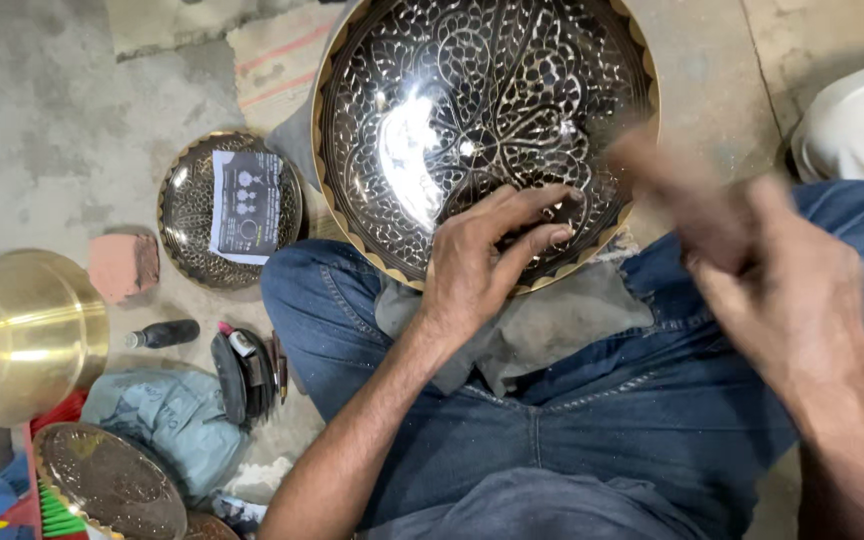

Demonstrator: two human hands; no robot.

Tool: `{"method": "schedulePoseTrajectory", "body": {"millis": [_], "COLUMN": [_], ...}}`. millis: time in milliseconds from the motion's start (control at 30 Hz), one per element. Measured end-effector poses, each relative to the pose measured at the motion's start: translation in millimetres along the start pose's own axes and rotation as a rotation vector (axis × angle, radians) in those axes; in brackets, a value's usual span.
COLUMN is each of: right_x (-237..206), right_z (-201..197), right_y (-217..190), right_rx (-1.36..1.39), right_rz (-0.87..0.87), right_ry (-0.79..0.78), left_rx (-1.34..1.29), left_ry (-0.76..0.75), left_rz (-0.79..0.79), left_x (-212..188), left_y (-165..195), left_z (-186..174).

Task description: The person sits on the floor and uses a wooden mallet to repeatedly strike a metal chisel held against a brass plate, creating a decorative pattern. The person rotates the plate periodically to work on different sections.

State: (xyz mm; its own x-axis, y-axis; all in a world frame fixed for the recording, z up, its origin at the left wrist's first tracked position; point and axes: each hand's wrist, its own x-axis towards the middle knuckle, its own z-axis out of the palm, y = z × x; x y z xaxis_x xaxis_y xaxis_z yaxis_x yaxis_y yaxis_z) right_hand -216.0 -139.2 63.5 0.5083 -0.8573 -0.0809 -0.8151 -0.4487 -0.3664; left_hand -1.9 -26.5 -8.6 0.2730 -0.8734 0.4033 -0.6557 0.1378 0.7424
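Head view: left hand (482, 262) presses flat, fingers spread, on the engraved black-and-brass bowl (472, 110); keep it steady on the lap cloth (552, 325). Right hand (792, 290) blurred, grip unclear.

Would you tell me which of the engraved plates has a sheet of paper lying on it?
The small plate on the floor, left of the knee; the large plate under the left hand has none.

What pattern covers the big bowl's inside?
Black ground with silvery floral and leaf scrollwork on the big bowl, gold scalloped rim; head view.
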Motion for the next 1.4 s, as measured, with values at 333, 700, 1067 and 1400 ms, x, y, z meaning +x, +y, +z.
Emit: {"method": "schedulePoseTrajectory", "body": {"millis": [333, 700, 1067, 1400], "right_x": [-6, -4, -1, -4], "right_z": [5, -5, 2, 11], "right_y": [12, 3, 11, 26], "right_rx": [-0.125, 0.041, 0.177, 0.066], "right_rz": [-0.184, -0.208, -0.160, -0.202], "right_ry": [-0.023, 0.047, 0.169, 0.059], "left_rx": [-0.083, -0.073, -0.111, -0.079], "left_ry": [-0.091, -0.084, -0.113, -0.113], "left_rz": [-0.133, -0.117, -0.169, -0.164], "left_x": [-3, -3, 1, 0], "left_y": [0, 1, 11, 9], "left_z": [-3, -3, -13, -12]}}
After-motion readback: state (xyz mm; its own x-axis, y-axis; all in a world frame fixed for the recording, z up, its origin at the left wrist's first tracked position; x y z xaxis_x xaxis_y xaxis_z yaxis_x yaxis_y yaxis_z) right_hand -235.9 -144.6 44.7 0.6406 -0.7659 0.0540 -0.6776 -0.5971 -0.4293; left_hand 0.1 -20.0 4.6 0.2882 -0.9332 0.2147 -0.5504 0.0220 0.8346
